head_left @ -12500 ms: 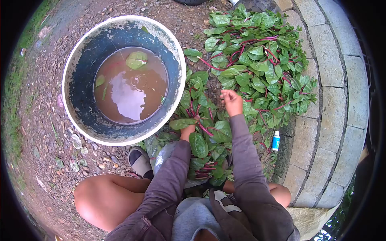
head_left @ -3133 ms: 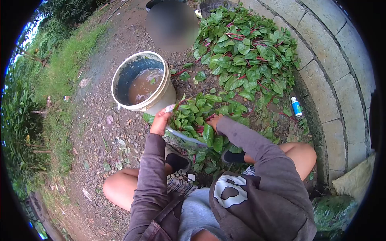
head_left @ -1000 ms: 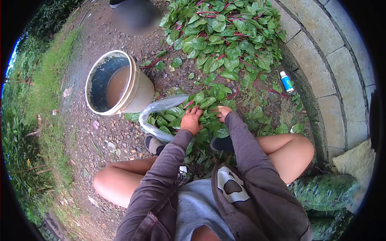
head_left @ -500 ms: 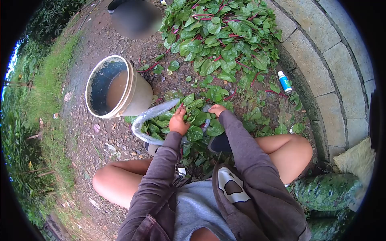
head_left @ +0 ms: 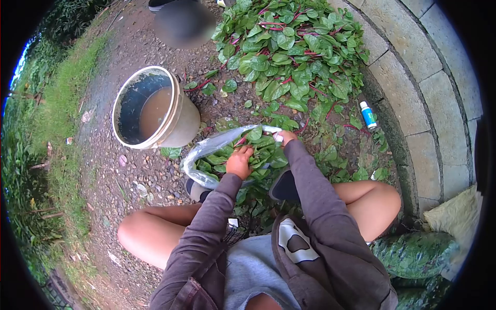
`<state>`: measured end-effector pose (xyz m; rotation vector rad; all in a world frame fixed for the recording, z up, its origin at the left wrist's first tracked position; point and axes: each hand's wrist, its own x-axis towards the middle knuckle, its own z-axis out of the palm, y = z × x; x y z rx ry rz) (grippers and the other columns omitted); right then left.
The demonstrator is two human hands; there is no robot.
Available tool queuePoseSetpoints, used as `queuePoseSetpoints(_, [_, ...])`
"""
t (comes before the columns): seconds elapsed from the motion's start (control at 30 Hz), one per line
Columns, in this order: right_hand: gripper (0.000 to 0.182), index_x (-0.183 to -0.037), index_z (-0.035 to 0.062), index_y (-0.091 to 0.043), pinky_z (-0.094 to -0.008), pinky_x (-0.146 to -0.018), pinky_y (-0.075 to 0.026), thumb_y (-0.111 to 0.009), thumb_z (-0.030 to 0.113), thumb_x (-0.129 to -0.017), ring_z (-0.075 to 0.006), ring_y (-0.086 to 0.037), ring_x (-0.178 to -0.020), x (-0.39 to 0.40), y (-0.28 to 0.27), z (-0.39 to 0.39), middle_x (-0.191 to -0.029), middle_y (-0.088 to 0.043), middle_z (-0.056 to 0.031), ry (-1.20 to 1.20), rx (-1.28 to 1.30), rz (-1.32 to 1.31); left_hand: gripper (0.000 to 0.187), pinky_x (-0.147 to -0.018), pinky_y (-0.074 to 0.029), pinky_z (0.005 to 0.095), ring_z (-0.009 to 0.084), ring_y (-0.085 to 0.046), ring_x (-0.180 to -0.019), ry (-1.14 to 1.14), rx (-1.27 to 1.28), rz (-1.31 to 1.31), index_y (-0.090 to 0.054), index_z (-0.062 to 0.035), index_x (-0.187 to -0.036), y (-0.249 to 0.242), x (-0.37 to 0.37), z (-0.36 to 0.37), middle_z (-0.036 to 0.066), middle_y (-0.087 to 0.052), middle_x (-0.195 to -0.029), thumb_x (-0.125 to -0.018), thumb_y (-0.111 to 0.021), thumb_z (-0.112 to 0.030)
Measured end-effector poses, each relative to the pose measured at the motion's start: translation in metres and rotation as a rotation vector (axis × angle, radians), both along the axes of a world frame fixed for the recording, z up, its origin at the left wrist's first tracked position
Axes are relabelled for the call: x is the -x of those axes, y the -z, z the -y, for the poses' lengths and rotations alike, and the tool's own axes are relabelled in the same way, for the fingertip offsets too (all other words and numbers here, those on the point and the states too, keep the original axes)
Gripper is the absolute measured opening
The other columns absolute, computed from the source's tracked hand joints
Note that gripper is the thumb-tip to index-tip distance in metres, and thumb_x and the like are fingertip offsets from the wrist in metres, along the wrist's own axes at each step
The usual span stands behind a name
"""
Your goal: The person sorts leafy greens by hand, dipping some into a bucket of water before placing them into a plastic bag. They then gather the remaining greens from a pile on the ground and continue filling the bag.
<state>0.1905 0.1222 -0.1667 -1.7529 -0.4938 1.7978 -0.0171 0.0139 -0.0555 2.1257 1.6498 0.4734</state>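
A clear plastic bag (head_left: 195,153) lies open between my feet, with green leaves on reddish stems (head_left: 212,158) inside it. My left hand (head_left: 239,162) rests on the leaves in the bag, its fingers bent over them; whether it grips any is hard to see. At the bag's right edge, my right hand (head_left: 286,137) is closed on the gathered plastic. A large heap of the same leafy stems (head_left: 294,57) lies on the ground beyond the bag.
A white bucket (head_left: 183,121) of brownish water stands at the left of the bag. A blue and white bottle (head_left: 368,115) lies near the curved block edging (head_left: 413,116). Filled green bags (head_left: 416,253) sit at the lower right. Loose leaves and pebbles cover the ground.
The bag's rim has been drawn up and across toward my right hand, which now has bunched plastic in it. My left hand has shifted slightly right and down over the leaves.
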Motion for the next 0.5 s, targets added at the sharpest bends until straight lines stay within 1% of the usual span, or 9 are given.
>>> queuePoseSetpoints(0.03, [0.023, -0.092, 0.0015, -0.063, -0.0308, -0.064, -0.047, -0.053, 0.018, -0.079, -0.0184, -0.059, -0.072, 0.001, 0.002, 0.002, -0.081, -0.064, -0.0079, 0.099, -0.048, -0.157, 0.056, -0.085, -0.046, 0.0374, 0.0307, -0.055, -0.099, 0.031, 0.006, -0.029, -0.055, -0.0087, -0.107, 0.000, -0.001, 0.000, 0.006, -0.055, -0.114, -0.053, -0.070, -0.004])
queuePoseSetpoints(0.17, [0.021, -0.092, -0.0016, -0.061, -0.0296, -0.063, -0.045, -0.052, 0.014, -0.082, -0.0168, -0.058, -0.070, 0.030, -0.031, 0.011, -0.080, -0.063, -0.0090, -0.165, -0.494, 0.021, 0.049, -0.081, -0.047, 0.0364, 0.0291, -0.055, -0.098, 0.041, -0.026, -0.136, -0.056, -0.0098, -0.102, 0.014, 0.000, -0.004, 0.007, -0.056, -0.110, -0.055, -0.071, -0.007])
queuePoseSetpoints(0.23, [0.033, -0.094, -0.0066, -0.058, -0.0337, -0.070, -0.045, -0.053, 0.024, -0.083, -0.0263, -0.060, -0.075, 0.059, -0.062, 0.003, -0.085, -0.063, -0.0181, -0.478, -0.640, 0.224, 0.042, -0.075, -0.048, 0.0365, 0.0291, -0.057, -0.090, 0.000, -0.092, -0.125, -0.056, -0.0110, -0.098, 0.010, 0.002, -0.004, 0.007, -0.057, -0.104, -0.058, -0.069, -0.007])
queuePoseSetpoints(0.27, [0.038, -0.096, -0.0083, -0.057, -0.0351, -0.075, -0.045, -0.052, 0.027, -0.083, -0.0311, -0.061, -0.082, 0.078, -0.059, -0.004, -0.090, -0.063, -0.0225, -0.491, -0.694, 0.203, 0.042, -0.076, -0.048, 0.0378, 0.0306, -0.056, -0.090, -0.082, -0.048, -0.108, -0.057, -0.0099, -0.097, -0.003, 0.006, -0.005, 0.008, -0.057, -0.103, -0.057, -0.071, -0.007])
queuePoseSetpoints(0.33, [0.040, -0.095, -0.0105, -0.057, -0.0354, -0.076, -0.046, -0.052, 0.028, -0.083, -0.0310, -0.062, -0.083, 0.113, -0.120, -0.007, -0.091, -0.062, -0.0246, -0.472, -0.853, 0.241, 0.043, -0.076, -0.047, 0.0399, 0.0327, -0.056, -0.090, -0.212, -0.157, -0.040, -0.057, -0.0080, -0.096, -0.025, 0.024, -0.012, 0.009, -0.057, -0.103, -0.056, -0.072, -0.006])
queuePoseSetpoints(0.37, [0.036, -0.093, -0.0066, -0.059, -0.0364, -0.074, -0.046, -0.052, 0.027, -0.083, -0.0308, -0.062, -0.081, 0.130, -0.116, -0.020, -0.088, -0.062, -0.0237, -0.544, -0.767, 0.016, 0.045, -0.077, -0.047, 0.0406, 0.0337, -0.056, -0.091, -0.271, -0.187, -0.025, -0.057, -0.0070, -0.096, -0.033, 0.034, -0.017, 0.010, -0.057, -0.103, -0.054, -0.073, -0.004])
queuePoseSetpoints(0.4, [0.030, -0.092, -0.0019, -0.060, -0.0389, -0.073, -0.047, -0.051, 0.025, -0.082, -0.0334, -0.061, -0.080, 0.144, -0.159, -0.019, -0.086, -0.062, -0.0228, -0.632, -0.828, 0.076, 0.046, -0.077, -0.047, 0.0413, 0.0348, -0.055, -0.092, -0.334, -0.218, -0.011, -0.057, -0.0059, -0.095, -0.040, 0.044, -0.023, 0.011, -0.057, -0.103, -0.052, -0.074, -0.003])
queuePoseSetpoints(0.43, [0.028, -0.090, 0.0012, -0.061, -0.0422, -0.073, -0.046, -0.050, 0.025, -0.081, -0.0370, -0.060, -0.081, 0.154, -0.195, -0.019, -0.085, -0.061, -0.0223, -0.839, -0.941, 0.265, 0.037, -0.078, -0.047, 0.0408, 0.0351, -0.056, -0.090, -0.350, -0.152, -0.049, -0.058, -0.0067, -0.094, -0.047, 0.054, -0.029, 0.012, -0.059, -0.100, -0.059, -0.071, -0.008])
queuePoseSetpoints(0.5, [0.027, -0.087, 0.0010, -0.061, -0.0453, -0.074, -0.045, -0.048, 0.023, -0.080, -0.0387, -0.059, -0.082, 0.167, -0.233, -0.018, -0.085, -0.060, -0.0233, -1.097, -0.999, 0.401, 0.029, -0.077, -0.047, 0.0399, 0.0344, -0.058, -0.090, -0.419, -0.038, -0.019, -0.059, -0.0081, -0.094, -0.038, 0.052, -0.036, 0.013, -0.060, -0.097, -0.066, -0.068, -0.014])
